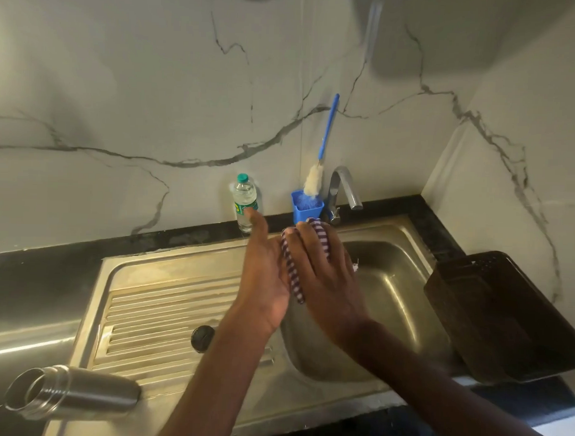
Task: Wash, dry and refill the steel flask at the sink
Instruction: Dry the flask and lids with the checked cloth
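Over the steel sink (388,286), a striped cloth (294,276) pressed between left hand (264,275) and right hand (326,278), both closed on it. Left of the grip and nearer, on the ribbed drainboard (152,311): steel flask (74,394) on its side, uncapped. Beyond the grip, veined marble wall (153,99).

One steel flask (71,393), lying uncapped. One black cap (203,338). One plastic water bottle (245,201). One blue cup (307,207), one bottle brush (321,153). One striped cloth (294,273). One tap (344,190). Two hands (264,275) (329,278).
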`<state>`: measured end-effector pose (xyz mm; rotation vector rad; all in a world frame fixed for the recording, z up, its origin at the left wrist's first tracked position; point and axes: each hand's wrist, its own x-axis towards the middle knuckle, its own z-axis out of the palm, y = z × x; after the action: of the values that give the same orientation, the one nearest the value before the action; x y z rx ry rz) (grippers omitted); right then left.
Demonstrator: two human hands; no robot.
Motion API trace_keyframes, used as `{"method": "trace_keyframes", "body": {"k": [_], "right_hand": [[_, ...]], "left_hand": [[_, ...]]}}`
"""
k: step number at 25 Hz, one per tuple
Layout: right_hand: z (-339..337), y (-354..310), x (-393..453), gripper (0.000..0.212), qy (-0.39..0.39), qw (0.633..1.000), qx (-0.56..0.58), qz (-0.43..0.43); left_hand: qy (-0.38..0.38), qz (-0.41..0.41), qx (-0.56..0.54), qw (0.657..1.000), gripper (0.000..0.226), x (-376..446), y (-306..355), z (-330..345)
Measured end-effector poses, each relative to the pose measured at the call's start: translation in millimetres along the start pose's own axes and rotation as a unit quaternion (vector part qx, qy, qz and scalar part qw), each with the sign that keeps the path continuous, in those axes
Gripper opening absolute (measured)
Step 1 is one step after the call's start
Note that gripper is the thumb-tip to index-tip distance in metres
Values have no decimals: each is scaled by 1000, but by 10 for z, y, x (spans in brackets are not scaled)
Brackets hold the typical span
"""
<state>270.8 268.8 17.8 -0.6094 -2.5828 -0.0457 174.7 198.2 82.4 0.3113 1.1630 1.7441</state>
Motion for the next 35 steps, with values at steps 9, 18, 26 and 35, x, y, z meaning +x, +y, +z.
{"method": "trace_keyframes", "body": {"k": [9,18,26,35], "right_hand": [[-882,325,760,33,-309,792,442,285],[-621,160,544,45,-234,506,729,398],[-39,-76,287,88,20,960,268,80],[-517,-145,345,85,-71,823,532,183]], "left_hand": [[-57,155,322,932,105,6,-194,-98],[-26,212,314,925,107,31,-59,-191],[-49,100,131,985,120,-80,100,-124],[-31,128,172,976,141,-139,208,2]]}}
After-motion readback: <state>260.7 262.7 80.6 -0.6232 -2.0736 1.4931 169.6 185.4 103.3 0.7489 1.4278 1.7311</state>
